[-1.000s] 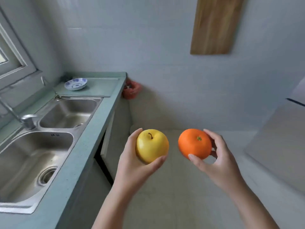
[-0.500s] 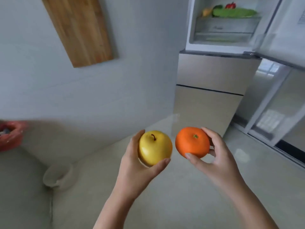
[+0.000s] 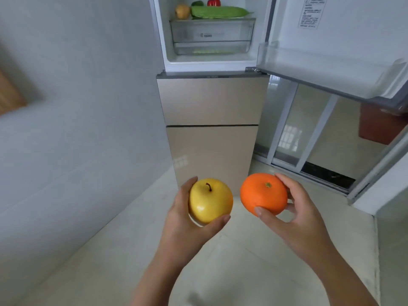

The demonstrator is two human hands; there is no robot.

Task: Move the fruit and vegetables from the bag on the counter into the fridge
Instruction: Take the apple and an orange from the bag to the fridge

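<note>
My left hand (image 3: 187, 226) grips a yellow apple (image 3: 209, 199) from below and the side, stem up. My right hand (image 3: 293, 217) holds an orange (image 3: 263, 193) between thumb and fingers. Both fruits hang side by side in front of me, above the floor. Straight ahead stands the fridge (image 3: 212, 100), its upper compartment open. On the shelf inside lie a long green vegetable (image 3: 218, 12), a yellowish fruit (image 3: 182, 11), a red pepper (image 3: 213, 2) and a dark green item behind. The bag and counter are out of view.
The open fridge door (image 3: 331, 69) swings out to the right at head height, with a clear door bin. A clear drawer (image 3: 212, 36) sits under the shelf. A white wall runs along the left. Sliding glass doors (image 3: 309, 138) stand right of the fridge.
My view has swung right from the sink and counter to face the fridge, which is now closer and centred. Both hands keep the same hold on the apple and the orange.
</note>
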